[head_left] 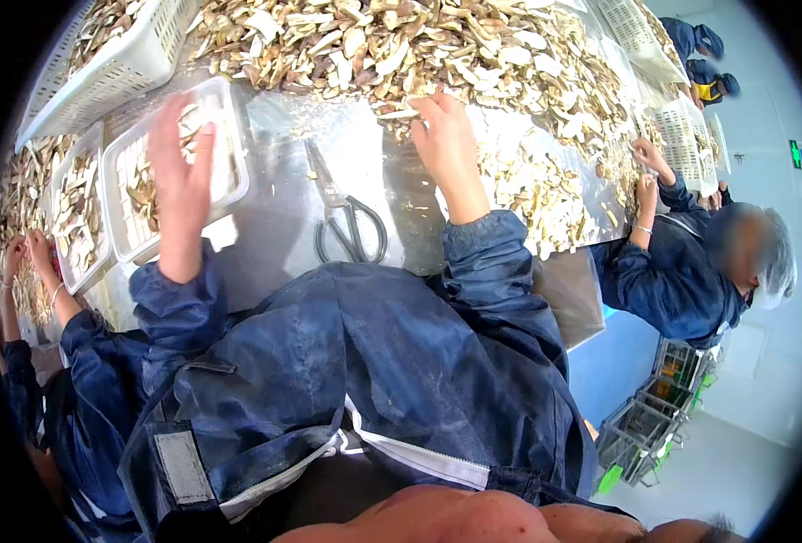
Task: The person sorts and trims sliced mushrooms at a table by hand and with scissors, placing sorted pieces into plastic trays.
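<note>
On the head view, I'm seeing the left hand (182,172) hovering blurred over a plastic tub (237,158), thumb and fingers parting; the right hand (448,140) is resting at the heaped mushroom slices' (365,50) near edge (pinching one? I can't tell), and black-handled scissors (336,201) are lying between on the metal table (270,199).

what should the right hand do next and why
Probably pinch from the near edge of the big pile of mushroom slices: the right hand is right at that edge, while the left hand hovers open over the clear tub. Whether the right hand holds a slice, I can't tell.
</note>
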`<state>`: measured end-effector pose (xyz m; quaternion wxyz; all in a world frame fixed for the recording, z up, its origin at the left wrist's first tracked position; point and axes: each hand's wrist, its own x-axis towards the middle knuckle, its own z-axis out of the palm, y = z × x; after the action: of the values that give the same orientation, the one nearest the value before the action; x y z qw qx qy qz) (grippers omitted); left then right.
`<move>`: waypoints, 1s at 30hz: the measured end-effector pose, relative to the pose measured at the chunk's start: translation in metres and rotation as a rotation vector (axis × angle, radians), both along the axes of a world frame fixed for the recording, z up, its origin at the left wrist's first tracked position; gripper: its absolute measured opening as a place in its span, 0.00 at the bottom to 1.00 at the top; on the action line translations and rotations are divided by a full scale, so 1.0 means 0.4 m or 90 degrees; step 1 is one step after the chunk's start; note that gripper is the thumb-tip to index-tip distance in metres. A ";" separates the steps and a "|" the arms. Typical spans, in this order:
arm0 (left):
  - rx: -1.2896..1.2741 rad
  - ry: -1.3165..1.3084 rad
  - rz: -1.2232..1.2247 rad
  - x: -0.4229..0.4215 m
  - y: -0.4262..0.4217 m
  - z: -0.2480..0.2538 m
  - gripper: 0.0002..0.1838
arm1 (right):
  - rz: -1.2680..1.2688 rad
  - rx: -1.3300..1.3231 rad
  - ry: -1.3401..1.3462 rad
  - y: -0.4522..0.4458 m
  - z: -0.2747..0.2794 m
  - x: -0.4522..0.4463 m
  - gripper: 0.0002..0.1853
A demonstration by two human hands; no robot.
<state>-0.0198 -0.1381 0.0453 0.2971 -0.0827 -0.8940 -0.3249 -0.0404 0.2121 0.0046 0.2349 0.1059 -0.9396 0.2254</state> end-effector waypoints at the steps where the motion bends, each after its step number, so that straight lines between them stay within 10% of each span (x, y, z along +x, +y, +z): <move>1: 0.115 -0.039 -0.076 0.014 0.040 -0.003 0.23 | -0.004 0.027 -0.017 -0.002 -0.011 -0.006 0.08; 5: 0.528 -0.453 -0.435 0.054 0.173 -0.045 0.21 | -0.048 -0.020 -0.062 -0.011 0.033 0.071 0.05; 11: 1.026 -0.791 -0.533 0.081 0.340 -0.093 0.21 | 0.039 -0.135 -0.200 -0.084 0.104 0.193 0.08; 14: 1.004 -0.804 -0.466 0.074 0.331 -0.115 0.20 | 0.149 -0.307 -0.350 -0.067 0.112 0.181 0.11; 20: 0.945 -0.840 -0.550 0.066 0.304 -0.113 0.20 | -0.180 0.062 -0.118 -0.052 0.016 0.019 0.19; 30: 1.002 -0.810 -0.595 0.058 0.288 -0.142 0.10 | -0.166 -0.200 -0.298 -0.013 0.022 0.107 0.14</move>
<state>0.0035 -0.0230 -0.0116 -0.3974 -0.0179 -0.3087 -0.8640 0.0023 0.2070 0.0133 0.0524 -0.1083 -0.9275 0.3541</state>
